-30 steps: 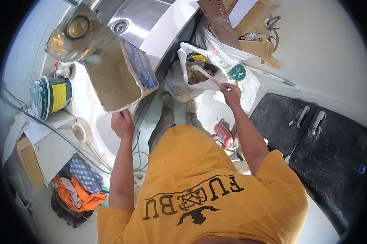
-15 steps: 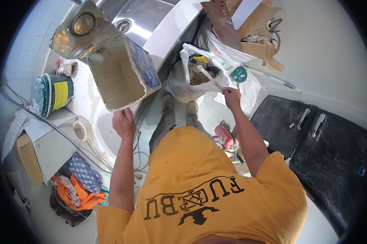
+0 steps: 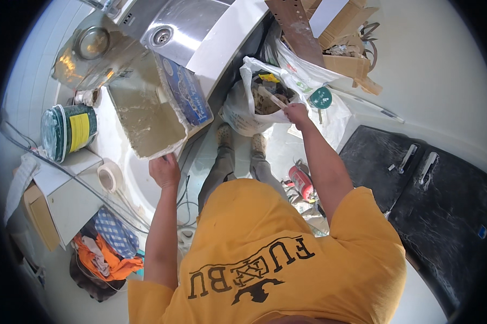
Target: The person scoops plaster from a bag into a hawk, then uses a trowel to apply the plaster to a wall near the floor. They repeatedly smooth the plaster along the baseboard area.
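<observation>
here the left hand [image 3: 165, 170] reaches forward with the arm nearly straight, its fingers curled up against the near edge of a flat slab [image 3: 146, 121] smeared with grey mortar; it touches that edge, though whether it truly grips it cannot be told. the slab lies tilted on the white counter [image 3: 230, 40], its far side under a printed blue box [image 3: 186, 97] and just short of the steel sink [image 3: 162, 24]. the right hand [image 3: 296, 113] stretches further out, arm raised and bent slightly at the elbow, closed on a thin pale stick [image 3: 270, 98] that pokes into the mouth of a white plastic bag [image 3: 238, 108] full of debris. the bag stands on the floor against the counter's end, right in front of the person's feet.

room is tight on the left: a green and yellow bucket [image 3: 65, 132], a roll of tape [image 3: 109, 175] and a white cupboard [image 3: 70, 194] crowd the slab's side. to the right the pale floor is more open as far as two black panels [image 3: 437, 200]; a red tool [image 3: 300, 181] lies by the right leg. cardboard boxes [image 3: 346, 32] sit beyond the bag.

compared with a second ago, the right hand has shifted from the bag's right rim toward its opening, and the left hand has moved up from below the slab to meet its edge.
</observation>
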Tool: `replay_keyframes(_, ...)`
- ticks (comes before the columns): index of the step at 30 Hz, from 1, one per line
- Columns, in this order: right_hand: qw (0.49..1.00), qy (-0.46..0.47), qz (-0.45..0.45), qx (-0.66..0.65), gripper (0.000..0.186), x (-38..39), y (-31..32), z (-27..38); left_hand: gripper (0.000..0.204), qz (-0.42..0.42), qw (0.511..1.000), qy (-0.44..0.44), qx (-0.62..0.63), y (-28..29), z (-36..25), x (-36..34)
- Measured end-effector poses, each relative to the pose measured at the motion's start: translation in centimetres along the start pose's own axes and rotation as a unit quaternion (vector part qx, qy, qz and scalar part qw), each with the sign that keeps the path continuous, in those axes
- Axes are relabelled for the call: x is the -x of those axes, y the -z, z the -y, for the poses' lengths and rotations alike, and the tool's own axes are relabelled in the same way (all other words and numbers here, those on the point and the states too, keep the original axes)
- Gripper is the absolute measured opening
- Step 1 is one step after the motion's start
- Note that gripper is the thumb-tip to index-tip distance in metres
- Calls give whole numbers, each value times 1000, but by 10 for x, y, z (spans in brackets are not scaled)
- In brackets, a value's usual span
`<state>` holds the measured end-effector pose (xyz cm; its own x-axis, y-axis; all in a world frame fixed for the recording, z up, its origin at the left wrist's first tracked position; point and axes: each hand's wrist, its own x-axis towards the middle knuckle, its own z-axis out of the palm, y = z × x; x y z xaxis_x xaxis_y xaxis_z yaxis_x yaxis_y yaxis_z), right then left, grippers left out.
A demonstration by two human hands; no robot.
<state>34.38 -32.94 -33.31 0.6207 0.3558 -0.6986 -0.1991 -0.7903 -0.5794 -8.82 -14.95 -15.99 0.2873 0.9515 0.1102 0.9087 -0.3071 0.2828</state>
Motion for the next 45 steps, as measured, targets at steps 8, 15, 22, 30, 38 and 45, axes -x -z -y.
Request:
replay_keyframes(8,905,232,-33,356,19,-63,-17,-29,31,-39,997,-62,-29,-9,7,2)
replay_keyframes(15,945,125,-6,303,20,-72,-2,-74,34,-18,997,-55,-42,-10,6,0)
replay_keyframes(22,992,-109,-31,60,24,-17,31,-24,34,-17,998,-43,-31,-9,12,2)
replay_keyframes(30,998,-24,48,-29,22,101,112,38,30,8,1000,-8,1,-7,20,4)
replay_keyframes(38,994,41,82,-54,31,263,189,131,17,-8,993,28,112,10,6,-7)
replay_keyframes(45,987,127,57,-79,31,354,248,175,17,54,972,76,218,29,2,-20)
